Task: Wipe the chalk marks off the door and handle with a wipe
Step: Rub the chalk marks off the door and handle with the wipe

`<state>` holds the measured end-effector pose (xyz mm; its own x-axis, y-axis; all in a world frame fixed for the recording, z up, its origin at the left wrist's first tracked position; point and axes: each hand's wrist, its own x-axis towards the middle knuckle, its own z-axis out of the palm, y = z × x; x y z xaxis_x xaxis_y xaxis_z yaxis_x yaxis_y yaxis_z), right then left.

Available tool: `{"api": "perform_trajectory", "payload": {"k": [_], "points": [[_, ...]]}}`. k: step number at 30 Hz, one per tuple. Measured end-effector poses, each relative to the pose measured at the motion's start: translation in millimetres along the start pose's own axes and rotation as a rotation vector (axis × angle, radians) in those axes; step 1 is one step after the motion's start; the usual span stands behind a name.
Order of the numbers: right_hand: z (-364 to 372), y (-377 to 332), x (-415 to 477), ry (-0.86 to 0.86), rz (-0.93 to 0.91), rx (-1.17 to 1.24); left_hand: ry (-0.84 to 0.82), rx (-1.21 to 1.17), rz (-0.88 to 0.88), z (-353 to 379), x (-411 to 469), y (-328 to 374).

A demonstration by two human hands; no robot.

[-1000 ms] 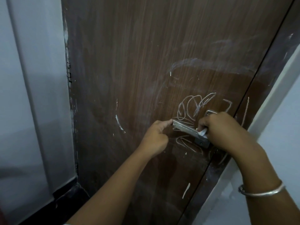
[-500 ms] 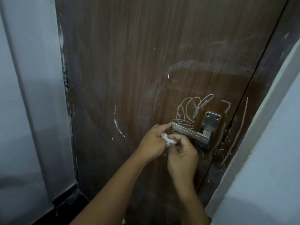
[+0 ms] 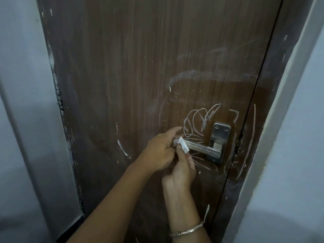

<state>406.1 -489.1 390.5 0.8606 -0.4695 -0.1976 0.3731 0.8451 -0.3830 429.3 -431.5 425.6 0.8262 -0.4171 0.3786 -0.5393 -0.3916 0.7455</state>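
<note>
A dark brown wooden door fills the view. White chalk scribbles loop above the metal lever handle, and more lines run below it and along the door's right edge. A small crumpled white wipe sits at the free left end of the lever. My left hand and my right hand meet there, and the fingers of both pinch the wipe. The handle's back plate is uncovered.
A pale door frame runs down the right side, with a grey wall beyond it. To the left stands a grey wall or panel. A chalk stroke marks the door left of my hands. A metal bangle circles my right wrist.
My right hand left the lever near the back plate and came down to the lever's free end. There it met my left hand, and both now hold the wipe.
</note>
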Motion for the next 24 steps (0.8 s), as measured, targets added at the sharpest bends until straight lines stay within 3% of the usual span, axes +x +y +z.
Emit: {"api": "perform_trajectory", "payload": {"k": [8, 24], "points": [[-3, 5, 2, 0.033, -0.046, 0.076, -0.011, 0.226, 0.092, -5, 6, 11], [-1, 8, 6, 0.028, -0.081, 0.012, 0.012, 0.174, 0.143, -4, 8, 8]]}}
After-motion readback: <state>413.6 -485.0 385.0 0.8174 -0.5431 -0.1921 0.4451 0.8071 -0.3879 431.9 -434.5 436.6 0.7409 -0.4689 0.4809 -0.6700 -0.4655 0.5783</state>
